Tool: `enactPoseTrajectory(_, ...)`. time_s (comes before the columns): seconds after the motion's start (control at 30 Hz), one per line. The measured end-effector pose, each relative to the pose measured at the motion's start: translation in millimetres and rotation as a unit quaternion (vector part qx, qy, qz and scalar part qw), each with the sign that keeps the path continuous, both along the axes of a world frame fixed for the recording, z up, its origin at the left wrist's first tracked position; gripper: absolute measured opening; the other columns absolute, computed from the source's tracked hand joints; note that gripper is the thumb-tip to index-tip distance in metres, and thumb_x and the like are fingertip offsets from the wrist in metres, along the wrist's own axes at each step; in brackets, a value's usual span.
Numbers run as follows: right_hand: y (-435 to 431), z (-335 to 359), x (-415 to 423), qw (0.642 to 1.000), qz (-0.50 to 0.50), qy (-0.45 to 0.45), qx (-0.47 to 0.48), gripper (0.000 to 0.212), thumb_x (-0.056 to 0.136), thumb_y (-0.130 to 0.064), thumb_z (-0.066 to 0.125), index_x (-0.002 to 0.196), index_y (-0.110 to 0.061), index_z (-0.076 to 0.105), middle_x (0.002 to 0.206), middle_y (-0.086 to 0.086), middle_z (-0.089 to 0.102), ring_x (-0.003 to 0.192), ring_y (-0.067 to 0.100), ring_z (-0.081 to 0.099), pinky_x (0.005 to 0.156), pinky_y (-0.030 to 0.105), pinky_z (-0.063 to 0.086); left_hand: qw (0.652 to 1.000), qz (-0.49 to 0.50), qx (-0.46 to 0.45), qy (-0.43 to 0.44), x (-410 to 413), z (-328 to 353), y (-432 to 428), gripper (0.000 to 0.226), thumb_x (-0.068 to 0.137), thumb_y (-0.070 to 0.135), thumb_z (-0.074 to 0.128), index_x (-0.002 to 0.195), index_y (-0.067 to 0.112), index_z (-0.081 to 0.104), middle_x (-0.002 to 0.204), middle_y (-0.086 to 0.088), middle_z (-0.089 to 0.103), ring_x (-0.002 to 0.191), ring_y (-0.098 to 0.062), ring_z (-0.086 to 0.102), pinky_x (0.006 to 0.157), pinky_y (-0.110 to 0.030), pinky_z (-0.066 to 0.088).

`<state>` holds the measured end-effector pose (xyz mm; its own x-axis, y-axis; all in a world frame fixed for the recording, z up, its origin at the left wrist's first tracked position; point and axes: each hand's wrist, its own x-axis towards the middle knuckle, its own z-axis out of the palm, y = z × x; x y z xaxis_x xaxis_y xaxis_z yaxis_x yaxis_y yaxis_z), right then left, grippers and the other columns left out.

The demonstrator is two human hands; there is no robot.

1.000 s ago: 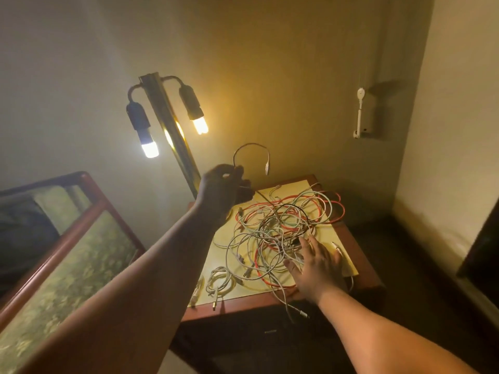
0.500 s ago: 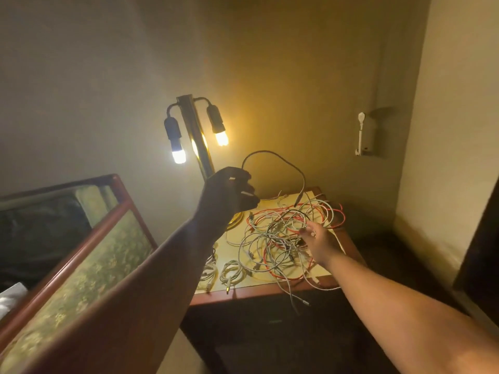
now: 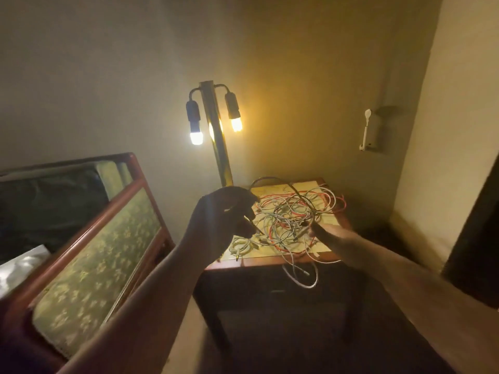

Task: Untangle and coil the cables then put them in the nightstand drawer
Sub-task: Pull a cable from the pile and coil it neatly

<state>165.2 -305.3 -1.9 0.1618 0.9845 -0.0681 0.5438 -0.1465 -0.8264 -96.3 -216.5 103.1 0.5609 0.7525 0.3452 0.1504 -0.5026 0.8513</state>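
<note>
A bed frame (image 3: pixel 94 233) stands at the far left. A lamp (image 3: pixel 216 136) with two lit bulbs rises behind the nightstand (image 3: pixel 270 261). The left hand (image 3: pixel 224 214) is held above the nightstand's left edge, fingers curled and clamped on a dark cable (image 3: pixel 255 226). This cable arcs back into the tangle of cables (image 3: pixel 294 220) on the nightstand top. The right hand (image 3: pixel 322 233) meets the tangle's right side; its finger position cannot be determined.

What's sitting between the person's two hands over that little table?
In the head view, the tangle of white and red cables on the nightstand lies between the left hand and right hand; a dark cable arcs above it.
</note>
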Motion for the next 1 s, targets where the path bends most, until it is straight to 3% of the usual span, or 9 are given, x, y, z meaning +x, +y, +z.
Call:
enactPoseTrajectory(0.13,-39,-21,-41,0.982,0.03,0.183,0.037,0.089,0.063,-0.097,0.049,0.117,-0.029,0.066,0.123,-0.006,0.066,0.115,-0.004,0.06,0.096,0.02,0.048,0.998,-0.041,-0.048,-0.031,-22,-44,-31,0.007,0.093,0.005,0.067,0.097,0.007,0.072,0.075,-0.009,0.072,0.056,-0.028,0.072,0.054,-0.036,0.061)
enactPoseTrajectory(0.23,-65,-32,-65,0.884,0.119,0.452,-0.025,0.07,0.098,-0.063,0.04,0.108,0.002,0.064,0.129,0.019,0.066,0.123,0.032,0.063,0.099,0.044,0.053,0.999,-0.009,-0.05,-0.003,-33,-68,-42,0.02,0.09,0.022,0.066,0.097,0.003,0.07,0.071,-0.011,0.07,0.055,-0.028,0.071,0.054,-0.039,0.061)
enactPoseTrajectory(0.3,-77,-39,-75,0.809,0.153,0.562,-0.08,0.064,0.103,-0.055,0.037,0.098,0.003,0.062,0.101,0.024,0.066,0.1,0.039,0.068,0.09,0.05,0.055,0.996,0.028,-0.079,-0.008,-42,-87,-44,0.019,0.093,0.024,0.066,0.095,0.005,0.071,0.07,-0.012,0.069,0.055,-0.031,0.07,0.059,-0.045,0.059)
enactPoseTrajectory(0.43,-83,-38,-83,0.832,0.086,0.536,-0.116,0.045,0.102,-0.05,0.045,0.081,-0.012,0.058,0.069,0.001,0.035,0.056,0.013,0.033,0.055,0.03,0.023,0.987,0.099,-0.099,0.076,-50,-120,-32,0.02,0.098,0.023,0.066,0.114,0.013,0.069,0.077,-0.006,0.072,0.058,-0.025,0.07,0.061,-0.053,0.061)
enactPoseTrajectory(0.53,-83,-27,-89,0.853,0.05,0.504,-0.125,0.043,0.103,-0.044,0.037,0.072,-0.019,0.054,0.063,-0.002,0.031,0.05,0.011,0.024,0.051,0.031,0.013,0.961,0.111,-0.013,0.252,-51,-135,-42,0.069,0.096,0.042,0.064,0.154,0.047,0.026,0.127,0.013,0.061,0.094,-0.015,0.069,0.085,-0.042,0.059)
enactPoseTrajectory(0.67,-83,-17,-112,0.87,0.051,0.473,-0.131,0.042,0.102,-0.042,0.037,0.066,-0.021,0.047,0.061,-0.002,0.026,0.048,0.011,0.018,0.047,0.024,0.012,0.982,-0.021,0.051,0.182,-39,-139,-60,0.072,0.101,0.03,0.059,0.147,0.067,0.018,0.159,0.014,0.035,0.131,-0.01,0.054,0.102,-0.04,0.055)
enactPoseTrajectory(0.8,-86,-9,-128,0.852,0.031,0.513,-0.095,0.035,0.102,-0.038,0.038,0.075,-0.018,0.047,0.063,-0.002,0.028,0.05,0.011,0.022,0.048,0.026,0.014,0.992,-0.107,-0.038,0.063,-29,-150,-79,0.033,0.102,0.002,0.054,0.121,0.026,0.069,0.107,0.007,0.073,0.102,-0.005,0.068,0.087,-0.027,0.057)
enactPoseTrajectory(0.9,-88,-5,-134,0.836,0.03,0.544,-0.069,0.027,0.102,-0.029,0.037,0.085,-0.013,0.051,0.069,0.002,0.038,0.055,0.013,0.037,0.05,0.025,0.032,0.979,-0.088,-0.178,-0.042,-22,-149,-87,0.023,0.102,0.0,0.052,0.103,0.011,0.072,0.097,-0.008,0.071,0.09,-0.018,0.068,0.077,-0.035,0.056)
enactPoseTrajectory(1.0,-89,-6,-138,0.828,0.06,0.554,-0.064,0.024,0.103,-0.016,0.037,0.093,-0.007,0.056,0.074,0.005,0.049,0.062,0.016,0.046,0.057,0.028,0.041,0.983,-0.04,-0.159,-0.086,-28,-146,-80,0.01,0.1,0.003,0.058,0.104,0.005,0.067,0.092,-0.018,0.07,0.076,-0.03,0.069,0.062,-0.046,0.057)
